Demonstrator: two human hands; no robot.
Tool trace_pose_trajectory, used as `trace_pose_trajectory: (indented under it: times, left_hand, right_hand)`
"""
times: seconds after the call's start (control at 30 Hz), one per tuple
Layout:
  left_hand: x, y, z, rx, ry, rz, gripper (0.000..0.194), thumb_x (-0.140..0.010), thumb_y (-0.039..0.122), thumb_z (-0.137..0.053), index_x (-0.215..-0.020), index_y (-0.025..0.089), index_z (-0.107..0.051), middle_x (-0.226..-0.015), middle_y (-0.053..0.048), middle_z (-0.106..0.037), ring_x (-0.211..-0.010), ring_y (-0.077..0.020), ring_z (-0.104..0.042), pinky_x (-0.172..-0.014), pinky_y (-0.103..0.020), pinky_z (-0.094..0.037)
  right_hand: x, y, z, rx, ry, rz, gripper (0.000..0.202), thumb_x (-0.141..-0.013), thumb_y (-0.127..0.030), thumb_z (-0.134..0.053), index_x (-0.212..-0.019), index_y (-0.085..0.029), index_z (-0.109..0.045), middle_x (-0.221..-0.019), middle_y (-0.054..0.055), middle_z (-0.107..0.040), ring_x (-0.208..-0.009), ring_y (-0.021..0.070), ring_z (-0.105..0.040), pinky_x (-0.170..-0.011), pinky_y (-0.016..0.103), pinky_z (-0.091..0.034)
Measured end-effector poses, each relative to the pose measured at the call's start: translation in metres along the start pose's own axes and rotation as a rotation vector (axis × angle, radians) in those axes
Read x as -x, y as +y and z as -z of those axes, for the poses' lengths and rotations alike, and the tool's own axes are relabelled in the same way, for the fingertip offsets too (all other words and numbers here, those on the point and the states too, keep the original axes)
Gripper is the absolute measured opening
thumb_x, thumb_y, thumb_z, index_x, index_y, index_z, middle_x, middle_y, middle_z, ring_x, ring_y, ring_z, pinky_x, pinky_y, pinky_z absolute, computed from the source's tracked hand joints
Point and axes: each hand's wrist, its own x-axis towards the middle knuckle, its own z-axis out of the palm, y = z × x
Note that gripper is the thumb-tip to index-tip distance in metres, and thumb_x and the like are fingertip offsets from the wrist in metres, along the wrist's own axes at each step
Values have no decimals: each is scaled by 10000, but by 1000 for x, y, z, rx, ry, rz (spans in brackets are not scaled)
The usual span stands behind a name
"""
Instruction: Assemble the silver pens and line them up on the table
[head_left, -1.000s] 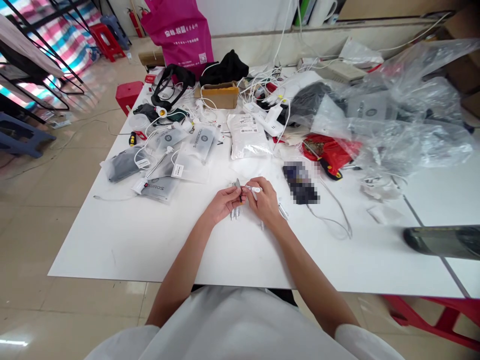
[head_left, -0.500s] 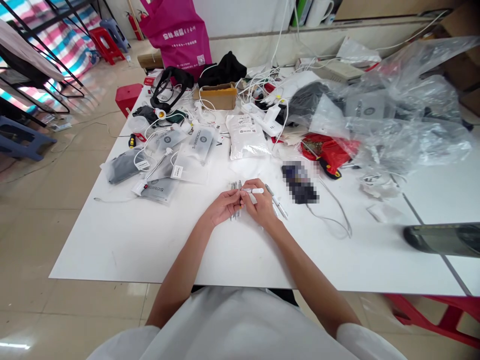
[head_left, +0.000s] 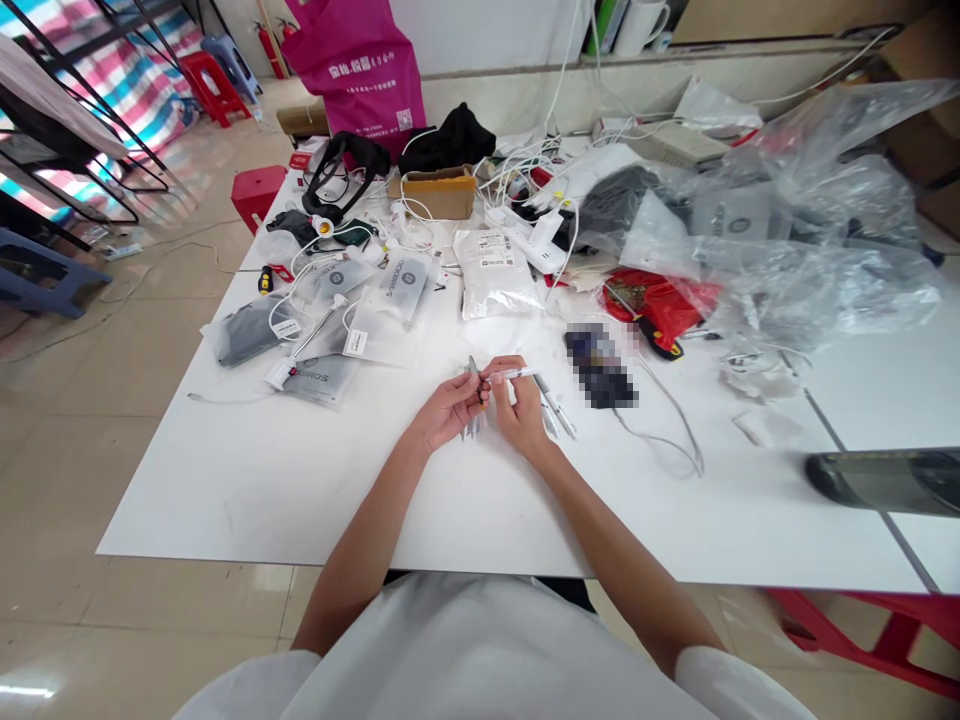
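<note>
My left hand (head_left: pixel 448 412) is closed in a pinch on a slim grey pen part (head_left: pixel 473 368) with a pointed end, which sticks up past the fingertips. Just to its right, my right hand (head_left: pixel 519 415) grips a thin white pen part (head_left: pixel 517 373) between thumb and fingers, lying nearly level and pointing right. The fingertips of both hands are close together over the white table (head_left: pixel 315 490). Beyond the right hand lie several silver-white pens (head_left: pixel 556 408). More grey pen pieces (head_left: pixel 470 430) lie partly hidden beneath the left hand.
A pixelated phone (head_left: pixel 600 365) with a cable lies to the right. Packaged items in frosted bags (head_left: pixel 322 380) sit left; a white parcel bag (head_left: pixel 495 272) is ahead. A screwdriver (head_left: pixel 660 338) rests by a red bag (head_left: pixel 667 295). A dark cylindrical object (head_left: pixel 885 480) lies far right.
The white pen part has shifted slightly right and tilted up in my right hand, whose thumb has drawn back. The grey pointed part now stands higher at my left fingertips.
</note>
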Motion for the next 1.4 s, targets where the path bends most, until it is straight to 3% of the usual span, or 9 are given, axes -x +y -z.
trace_pose_trajectory:
  times: [0.17, 0.3, 0.4, 0.63, 0.83, 1.17, 1.4]
  left_hand:
    - [-4, 11, 2, 125, 155, -209, 129, -956, 190, -759, -1043, 95, -766, -879, -33, -732, -798, -80, -716, -818, -181, -604]
    - [-4, 24, 5, 254, 326, -351, 119, -1008, 143, -669, -1090, 145, -755, -895, -14, -752, -819, -62, -728, -886, -174, -604]
    - [-3, 29, 9, 273, 370, -417, 158, -1025, 148, -645, -1147, 172, -742, -931, -7, -761, -856, -59, -739, -934, -175, -595]
    - [-3, 28, 13, 226, 306, -476, 90, -1001, 162, -694, -1072, 170, -750, -999, -11, -763, -921, -69, -741, -1006, -208, -590]
    - [-2, 26, 10, 206, 291, -479, 110, -1008, 147, -675, -1085, 170, -751, -1001, -17, -752, -966, -79, -734, -1089, -262, -565]
    - [-2, 25, 6, 174, 321, -475, 120, -1007, 135, -667, -1086, 171, -749, -998, -18, -740, -989, -89, -730, -1131, -290, -532]
    - [-2, 20, 5, 66, 218, -474, 177, -918, 201, -803, -1087, 172, -762, -1015, -19, -739, -974, -105, -722, -1084, -300, -553]
  right_hand:
    - [2, 12, 3, 90, -2, -74, 335, -1134, -450, -366, -982, -236, -574, -1006, 89, -682, -948, 224, -660, -880, 404, -518]
    - [5, 21, 5, 232, -226, -183, 304, -1119, -454, -369, -1019, -231, -549, -853, 43, -676, -734, 207, -620, -707, 329, -438]
    - [4, 21, 5, 286, -367, -213, 266, -1114, -420, -342, -1074, -228, -521, -830, 38, -680, -684, 210, -609, -658, 299, -375]
    - [2, 15, 4, 437, -433, -242, 476, -1115, -607, -303, -852, -246, -466, -607, -20, -527, -538, 171, -479, -600, 282, -244]
    - [2, 14, 4, 463, -426, -239, 593, -1099, -693, -226, -801, -239, -466, -574, -29, -482, -508, 150, -412, -612, 280, -234]
    - [2, 13, 4, 493, -455, -200, 661, -1088, -716, -181, -777, -230, -502, -571, -10, -511, -503, 149, -418, -606, 287, -227]
    - [4, 15, 4, 485, -458, -176, 618, -1107, -665, -226, -779, -229, -515, -579, -3, -529, -501, 153, -443, -598, 293, -231]
